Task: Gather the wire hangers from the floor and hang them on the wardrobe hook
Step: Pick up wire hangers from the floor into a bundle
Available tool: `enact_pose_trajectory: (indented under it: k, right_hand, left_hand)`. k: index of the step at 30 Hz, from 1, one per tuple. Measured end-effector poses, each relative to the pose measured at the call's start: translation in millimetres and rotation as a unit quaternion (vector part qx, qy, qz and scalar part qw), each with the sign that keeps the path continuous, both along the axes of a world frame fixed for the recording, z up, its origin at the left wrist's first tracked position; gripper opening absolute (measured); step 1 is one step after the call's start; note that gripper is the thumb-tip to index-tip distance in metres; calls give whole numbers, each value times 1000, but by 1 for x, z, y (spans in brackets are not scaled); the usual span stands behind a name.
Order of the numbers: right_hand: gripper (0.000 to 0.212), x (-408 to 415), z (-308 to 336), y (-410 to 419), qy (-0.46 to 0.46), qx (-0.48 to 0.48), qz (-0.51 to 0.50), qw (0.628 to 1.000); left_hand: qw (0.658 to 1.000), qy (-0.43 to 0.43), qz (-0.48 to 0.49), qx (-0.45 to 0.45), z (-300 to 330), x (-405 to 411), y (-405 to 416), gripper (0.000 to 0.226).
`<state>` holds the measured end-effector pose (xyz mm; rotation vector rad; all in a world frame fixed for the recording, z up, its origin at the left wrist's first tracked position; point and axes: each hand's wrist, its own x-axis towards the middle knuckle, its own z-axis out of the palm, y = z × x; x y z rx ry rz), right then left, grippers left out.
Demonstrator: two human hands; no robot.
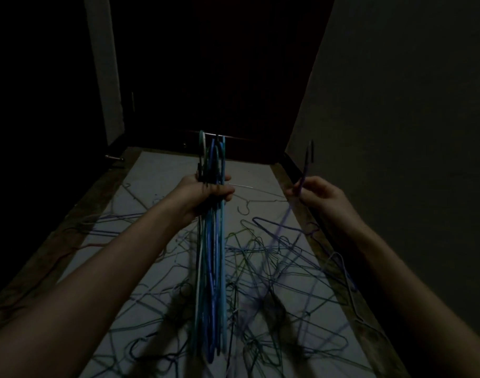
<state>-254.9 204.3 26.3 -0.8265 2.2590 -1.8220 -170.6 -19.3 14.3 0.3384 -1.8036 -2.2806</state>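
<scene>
My left hand [206, 192] grips a bundle of several wire hangers [211, 268], blue, teal and white, by their necks; the hooks stick up above the fist and the bodies hang down. My right hand [315, 193] pinches the neck of a single purple hanger [305, 170], whose hook points up while its body trails down, blurred. Many more wire hangers [260, 268] lie tangled across the pale floor below both arms. The room is dim and no wardrobe hook is visible.
A dark door or wardrobe front [219, 77] stands at the far end of the narrow floor. A wall [397, 132] runs along the right, with dark skirting at its foot. A door stop [114, 158] sticks out at the far left.
</scene>
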Motion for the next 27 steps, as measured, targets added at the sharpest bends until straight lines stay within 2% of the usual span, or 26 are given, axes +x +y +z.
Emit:
enact_pose_trajectory:
  k: [7,12,17,22,27]
  right_hand:
    - [20,17,-2,-35,-4,46,86,995]
    - [23,22,-7,-56,73,105,65,990]
    - [21,19,-10,-57,74,87,34,993]
    - [23,20,-14,-60,75,74,4,994]
    - [22,22,-22,-67,12,7,-20,1000]
  left_hand:
    - [996,-50,-68,-40,-1,4,9,18]
    - [992,-45,-101,-59,-9,0,17,34]
    - [994,-49,-98,-11,-13,-4,23,40]
    - [995,-58,-82,-9,-19,-5,31,38]
    - [997,-52,-30,50,-27,-9,39,43]
